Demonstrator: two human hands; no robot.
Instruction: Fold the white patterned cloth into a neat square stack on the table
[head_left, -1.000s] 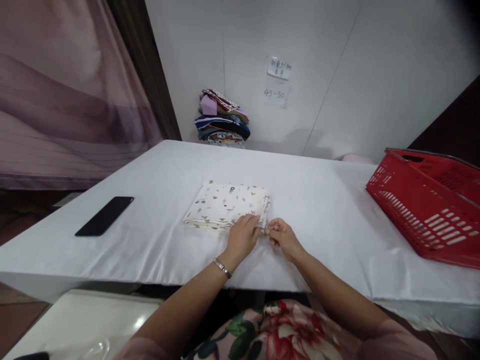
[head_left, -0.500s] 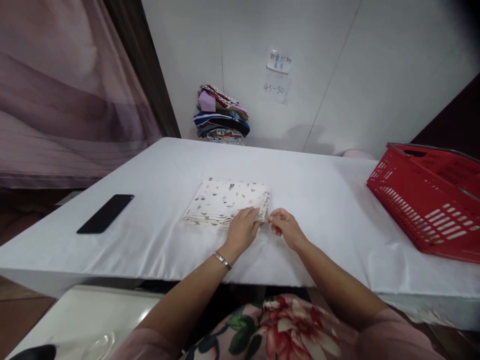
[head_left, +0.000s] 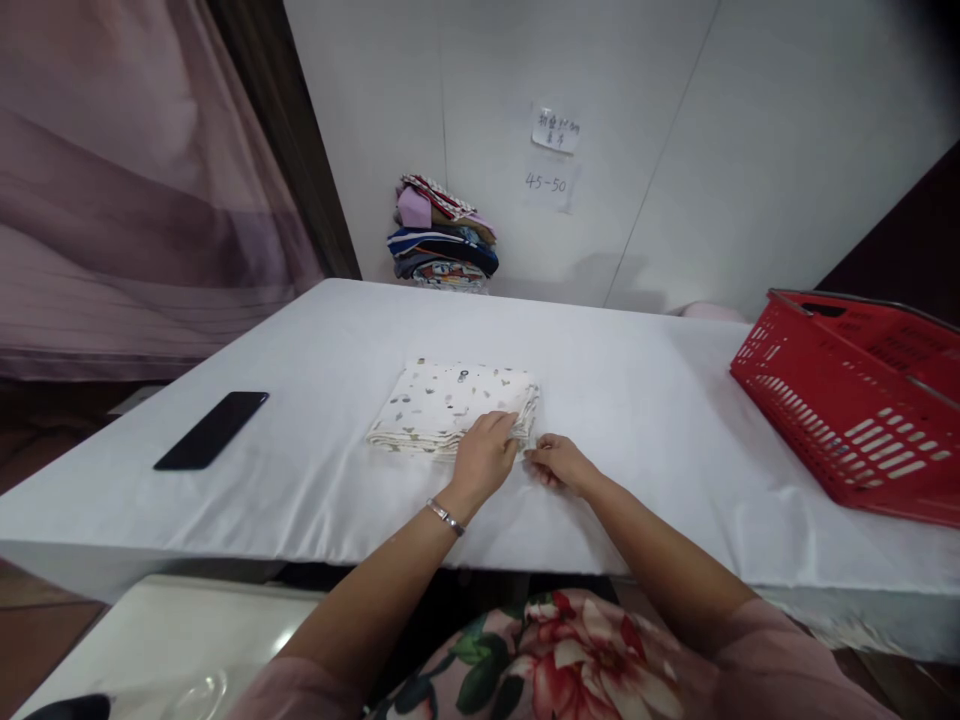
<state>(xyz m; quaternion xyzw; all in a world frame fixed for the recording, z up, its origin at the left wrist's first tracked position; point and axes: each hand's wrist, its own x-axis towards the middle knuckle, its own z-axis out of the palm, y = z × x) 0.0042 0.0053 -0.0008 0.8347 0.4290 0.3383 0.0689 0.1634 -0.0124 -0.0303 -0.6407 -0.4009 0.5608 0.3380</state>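
A folded white cloth with small printed shapes [head_left: 450, 405] lies in the middle of a white-covered table [head_left: 645, 400]. My left hand [head_left: 484, 458], with a bracelet on the wrist, rests on the cloth's near right corner, fingers curled over the layered edge. My right hand [head_left: 555, 462] lies low on the table just right of that corner, its fingertips pinched at the cloth's edge beside my left fingers.
A black phone [head_left: 211, 429] lies at the table's left. A red plastic basket [head_left: 862, 400] stands at the right edge. A pile of folded clothes [head_left: 442, 235] sits against the far wall under two paper notes [head_left: 555, 130]. A curtain hangs on the left.
My right hand has dropped lower onto the table and shifted slightly left toward the cloth's corner. My left hand stays on the corner.
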